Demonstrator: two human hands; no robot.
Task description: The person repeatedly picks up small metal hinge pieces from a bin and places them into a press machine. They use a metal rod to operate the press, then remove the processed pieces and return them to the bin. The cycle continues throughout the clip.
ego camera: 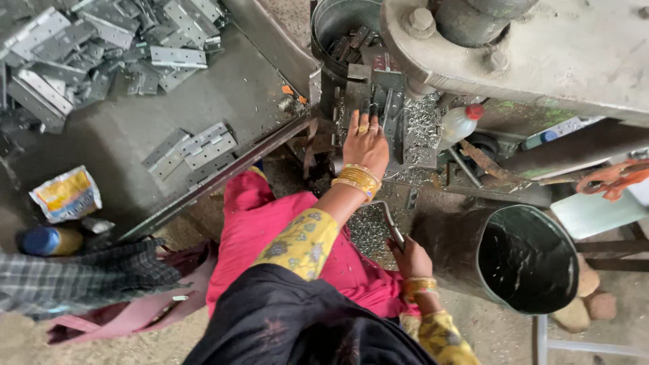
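Observation:
My left hand (366, 143), with gold bangles at the wrist, reaches forward to the die of a metal press (378, 94). Its fingers are spread and rest on the small metal plates there. Whether it grips one I cannot tell. My right hand (410, 257) is low by my lap, closed around the handle of a flat metal pan (370, 230) filled with small shiny metal bits. I sit in pink clothes with yellow flowered sleeves.
Heaps of grey metal hinges (101, 47) cover the bench at upper left, and a few more hinges (196, 145) lie nearer. A snack packet (66, 195), a blue-capped bottle (47, 240) and a plaid cloth (81, 277) lie at left. A dark bucket (527, 260) stands at right, a red-capped bottle (460, 123) by the press.

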